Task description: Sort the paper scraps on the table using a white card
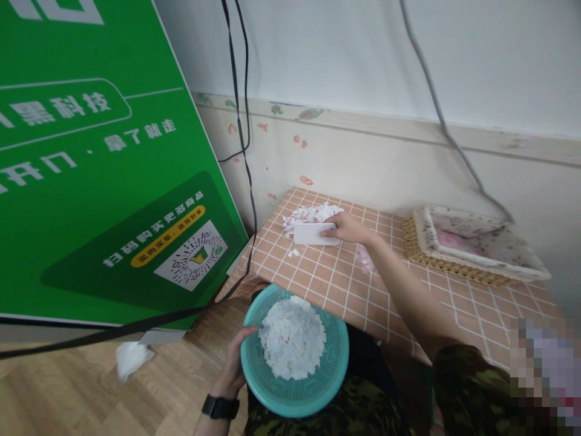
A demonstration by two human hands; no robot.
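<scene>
My left hand [236, 358] grips the left rim of a round teal plastic basket [334, 375], its thumb over the edge. Inside the basket lies a heap of small white paper pieces [293, 336]. The basket is just below the near edge of the table, over my lap. On the table, my right hand [347, 229] holds a flat white rectangular card [313, 235] by its right end, tilted on its long edge. Right behind the card is a pile of white and pinkish paper pieces [308, 215]. A couple of loose scraps [294, 253] lie in front of it.
The table [327, 281] has a brown checked cover. A wicker basket [481, 272] with a cloth liner stands at the right; pink scraps [364, 259] lie near my right forearm. A green printed panel [113, 181] and hanging black cable [247, 181] border the left side.
</scene>
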